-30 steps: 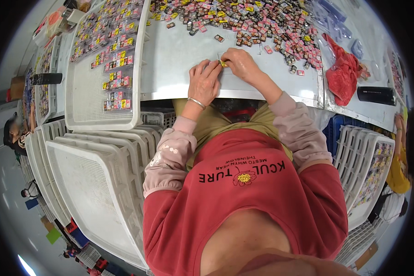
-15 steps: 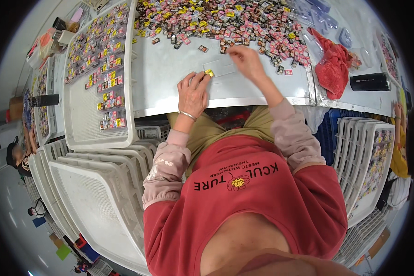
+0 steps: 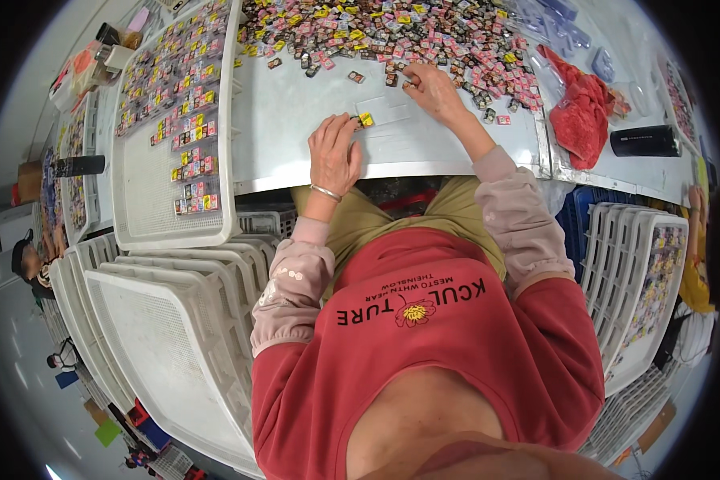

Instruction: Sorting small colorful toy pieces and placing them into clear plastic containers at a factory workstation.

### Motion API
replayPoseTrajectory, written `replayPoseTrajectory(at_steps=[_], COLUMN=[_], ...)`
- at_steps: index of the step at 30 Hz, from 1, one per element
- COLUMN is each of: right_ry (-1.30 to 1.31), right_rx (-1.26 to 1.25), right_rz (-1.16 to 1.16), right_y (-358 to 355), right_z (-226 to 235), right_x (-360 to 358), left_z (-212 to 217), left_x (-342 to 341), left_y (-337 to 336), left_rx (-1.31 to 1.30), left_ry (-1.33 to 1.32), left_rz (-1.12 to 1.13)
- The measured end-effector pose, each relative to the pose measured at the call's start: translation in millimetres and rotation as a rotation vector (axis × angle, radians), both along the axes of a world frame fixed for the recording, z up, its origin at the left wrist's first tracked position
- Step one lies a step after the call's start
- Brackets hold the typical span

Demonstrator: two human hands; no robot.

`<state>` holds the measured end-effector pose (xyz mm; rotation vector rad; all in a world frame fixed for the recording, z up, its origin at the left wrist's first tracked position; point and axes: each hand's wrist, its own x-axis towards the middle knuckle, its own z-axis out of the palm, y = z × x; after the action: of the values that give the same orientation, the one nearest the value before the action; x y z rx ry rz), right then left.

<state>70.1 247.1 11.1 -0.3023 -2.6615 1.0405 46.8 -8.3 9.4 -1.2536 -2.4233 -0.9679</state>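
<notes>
On the pale table lies a clear plastic tray, thin and hard to make out. A small yellow-topped piece sits at its left end. My left hand, with a bracelet at the wrist, has its fingers bent together on that end, touching the piece. My right hand is at the near edge of a heap of small rectangular pieces in pink, black and yellow. Its thumb and fingertips are pinched together; what is between them is too small to tell. A loose dark piece lies just left of these fingertips.
At the left stands a white basket tray with filled clear packs in rows. Stacked white trays lean below it. A red cloth and black bottle lie right. More trays stand lower right; people work at both sides.
My right hand has shifted slightly, its fingers closing at the heap's edge. My left hand stays at the clear tray, its fingers now a little higher in view.
</notes>
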Motion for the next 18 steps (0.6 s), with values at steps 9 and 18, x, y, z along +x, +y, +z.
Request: replayPoseTrajectory(at_steps=[9, 18], right_ry=[0.129, -0.119], right_rx=[0.207, -0.333], right_rz=[0.095, 0.104], right_y=[12.9, -43.1], right_z=[-0.5, 1.4], right_x=[-2.7, 0.8], left_z=[0.7, 9.4], left_x=[-1.4, 0.2], left_y=[1.2, 4.2], left_rx=[-0.014, -0.175], left_ry=[0.071, 0.105], left_rz=[-0.040, -0.156])
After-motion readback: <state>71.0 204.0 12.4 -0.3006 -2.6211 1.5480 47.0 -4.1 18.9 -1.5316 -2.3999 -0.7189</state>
